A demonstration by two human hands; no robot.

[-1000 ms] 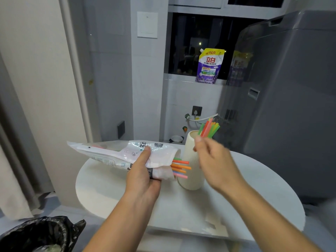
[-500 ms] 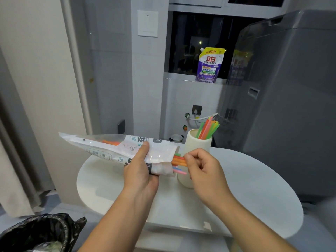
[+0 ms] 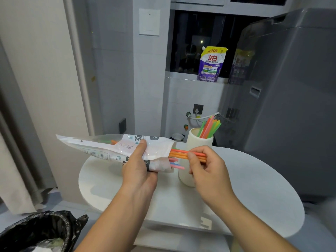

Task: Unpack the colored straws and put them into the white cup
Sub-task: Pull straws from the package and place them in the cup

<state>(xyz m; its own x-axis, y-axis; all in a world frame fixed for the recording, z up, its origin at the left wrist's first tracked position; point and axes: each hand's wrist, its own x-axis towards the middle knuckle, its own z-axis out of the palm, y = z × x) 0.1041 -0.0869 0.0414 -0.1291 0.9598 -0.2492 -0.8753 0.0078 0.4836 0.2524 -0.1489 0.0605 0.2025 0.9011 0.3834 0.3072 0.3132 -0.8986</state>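
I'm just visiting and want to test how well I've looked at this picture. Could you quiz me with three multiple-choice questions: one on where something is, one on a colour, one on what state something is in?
1. Where does the white cup stand?
A. On the round white table
B. On the window ledge
C. In the bin

2. What colour are the straws that the right hand pinches?
A. Blue
B. Orange
C. Black

3. What state is the straw packet in?
A. Sealed, lying on the table
B. Empty and crumpled
C. Open at one end, held off the table by the left hand

Answers:
1. A: its base rests on the tabletop, behind the right hand.
2. B: the straws between thumb and fingers are orange.
3. C: straw ends stick out of the packet's open end while the left hand grips it.
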